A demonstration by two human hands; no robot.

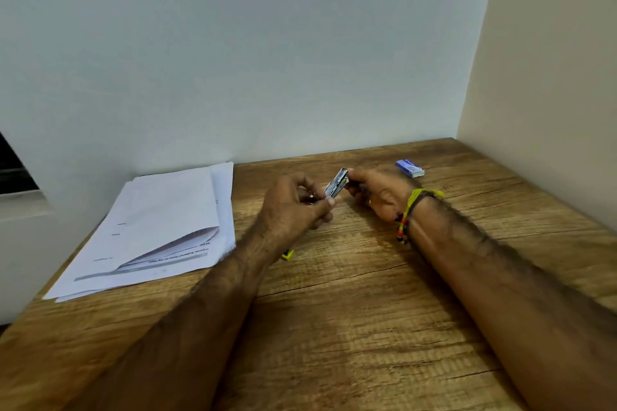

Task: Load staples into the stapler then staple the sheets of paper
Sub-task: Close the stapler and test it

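A small metal stapler (336, 186) is held up above the wooden table (350, 294), tilted, its silver channel facing me. My left hand (295, 207) pinches its lower end with curled fingers. My right hand (377, 192) grips its upper end between thumb and fingers. A stack of white printed sheets of paper (160, 230) lies at the left, its top sheet folded over. A small blue staple box (410, 168) rests at the back right, beyond my right hand.
A small yellow and black object (287, 254) lies on the table, partly hidden by my left forearm. White walls close the table at the back and right. A beaded yellow band (412, 210) circles my right wrist.
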